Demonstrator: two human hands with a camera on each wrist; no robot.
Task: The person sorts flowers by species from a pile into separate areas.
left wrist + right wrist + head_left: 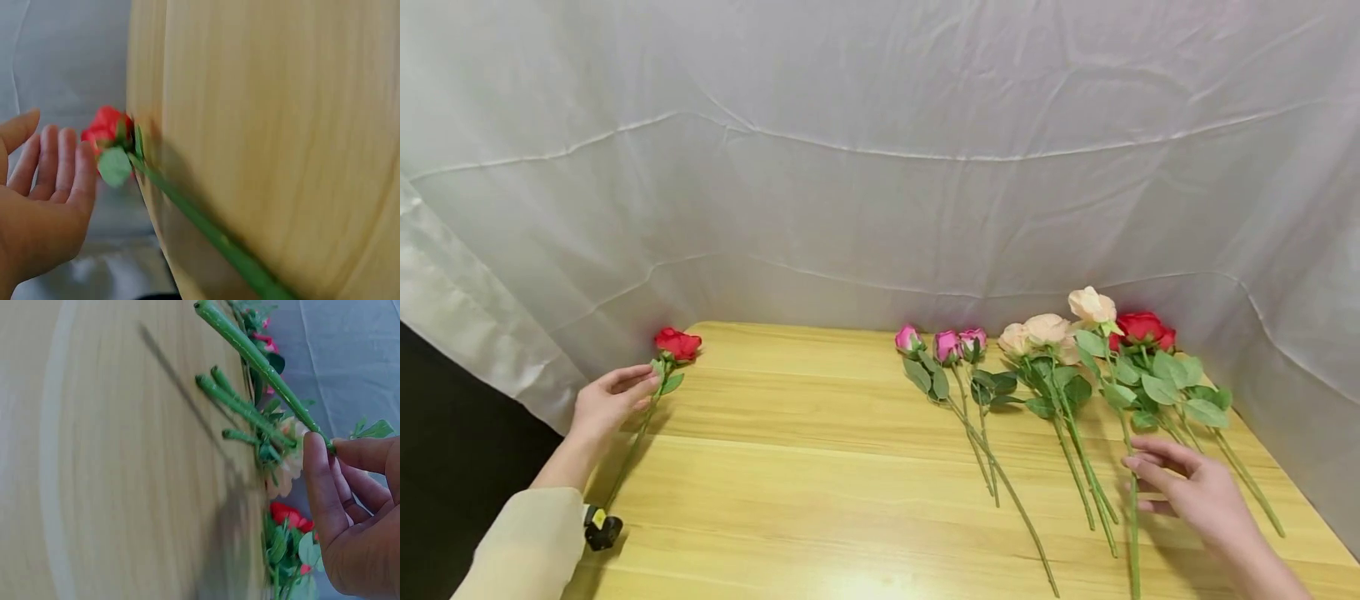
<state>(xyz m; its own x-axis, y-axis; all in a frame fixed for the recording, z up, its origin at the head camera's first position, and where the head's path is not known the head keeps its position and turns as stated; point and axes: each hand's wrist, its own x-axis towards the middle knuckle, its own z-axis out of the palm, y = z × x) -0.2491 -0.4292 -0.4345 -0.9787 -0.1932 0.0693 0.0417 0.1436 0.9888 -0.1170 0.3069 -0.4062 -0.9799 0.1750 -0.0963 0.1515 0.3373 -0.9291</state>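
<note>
At the table's left edge lies a single red rose point(677, 343) with a long green stem. My left hand point(613, 400) is beside its upper stem; in the left wrist view the hand point(50, 194) has its fingers extended, fingertips right at the bloom and leaf, not wrapped round the stem. On the right side, my right hand point(1202, 492) pinches the stem of a peach rose point(1092, 306) between thumb and fingers. That stem point(262, 369) is raised over the table in the right wrist view, casting a shadow. Its bloom overlaps the red roses point(1142, 329) in the head view.
Two peach roses point(1047, 331) lie left of the raised one, and pink roses point(947, 346) lie further left. Their stems point toward the near side of the wooden table point(790, 483). A grey-white curtain point(850, 208) hangs along the back and sides.
</note>
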